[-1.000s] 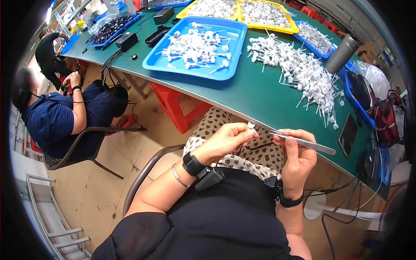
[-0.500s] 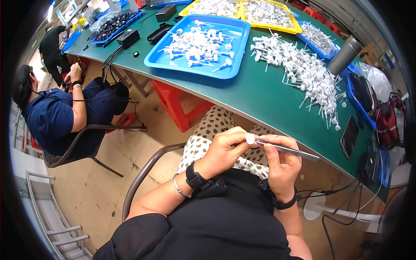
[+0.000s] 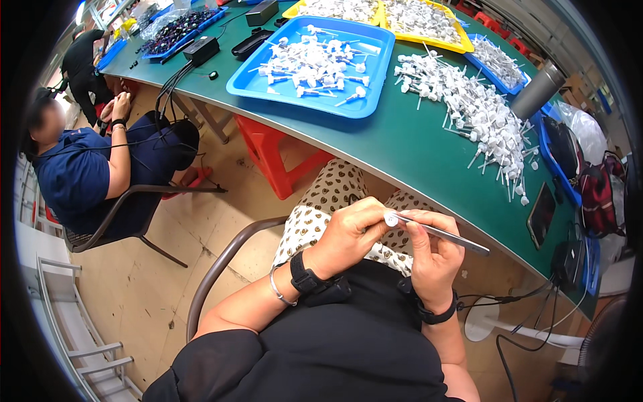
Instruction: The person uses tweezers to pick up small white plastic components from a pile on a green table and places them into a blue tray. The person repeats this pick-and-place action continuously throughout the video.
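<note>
Above my lap, my left hand (image 3: pixel 345 234) pinches a small white plastic part (image 3: pixel 391 219) with a round head; the rest of it is hidden by the fingers. My right hand (image 3: pixel 434 258) is closed on a slim, flat metal hand tool (image 3: pixel 465 242), whose plain end sticks out to the right. Its other end meets the white part, and whether it is a knife or tweezers I cannot tell. Both hands nearly touch. On the green table (image 3: pixel 429 161) ahead lies a loose heap of similar white round-headed parts with thin stems (image 3: pixel 479 110).
A blue tray (image 3: pixel 244 87) of white parts stands near the table edge, with yellow trays (image 3: pixel 467 45) behind it. At right are a grey bottle (image 3: pixel 538 90), a phone (image 3: pixel 541 214) and cables. A red stool (image 3: pixel 258 144) stands under the table; a seated co-worker (image 3: pixel 80 167) is at left.
The white part's round face has turned slightly more into view, and the tool has shifted slightly. Both hands keep their grip. The seated co-worker's head has turned.
</note>
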`<state>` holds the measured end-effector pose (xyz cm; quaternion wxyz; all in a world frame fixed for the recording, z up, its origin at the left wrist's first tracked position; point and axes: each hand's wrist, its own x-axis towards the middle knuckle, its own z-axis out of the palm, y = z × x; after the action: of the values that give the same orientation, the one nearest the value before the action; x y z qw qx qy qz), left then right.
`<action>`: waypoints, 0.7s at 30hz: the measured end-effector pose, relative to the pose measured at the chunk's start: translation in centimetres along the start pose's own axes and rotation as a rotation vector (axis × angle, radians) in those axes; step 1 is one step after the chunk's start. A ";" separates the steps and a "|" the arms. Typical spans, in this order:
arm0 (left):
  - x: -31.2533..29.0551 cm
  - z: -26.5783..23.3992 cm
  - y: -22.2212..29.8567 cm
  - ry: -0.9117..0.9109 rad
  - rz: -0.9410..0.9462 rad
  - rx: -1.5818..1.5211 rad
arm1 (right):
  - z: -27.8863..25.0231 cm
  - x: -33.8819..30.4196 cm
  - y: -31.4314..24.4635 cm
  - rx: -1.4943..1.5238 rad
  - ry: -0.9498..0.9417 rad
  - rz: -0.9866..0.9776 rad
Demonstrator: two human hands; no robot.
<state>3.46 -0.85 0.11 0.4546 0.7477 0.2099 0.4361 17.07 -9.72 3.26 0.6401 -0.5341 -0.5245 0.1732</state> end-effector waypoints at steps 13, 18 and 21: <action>-0.4 0.1 -0.2 0.000 -0.039 -0.050 | 0.0 0.4 -0.7 0.119 -0.026 0.075; -0.4 0.2 -0.1 0.002 -0.063 -0.092 | -0.3 0.5 -0.8 0.194 -0.048 0.122; -0.5 0.3 -0.1 0.001 -0.087 -0.144 | -0.4 0.6 -0.8 0.247 -0.055 0.153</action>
<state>3.47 -1.31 -0.25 0.5255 0.7032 0.2105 0.4301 17.35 -9.72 4.32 0.6713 -0.4846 -0.4743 0.2992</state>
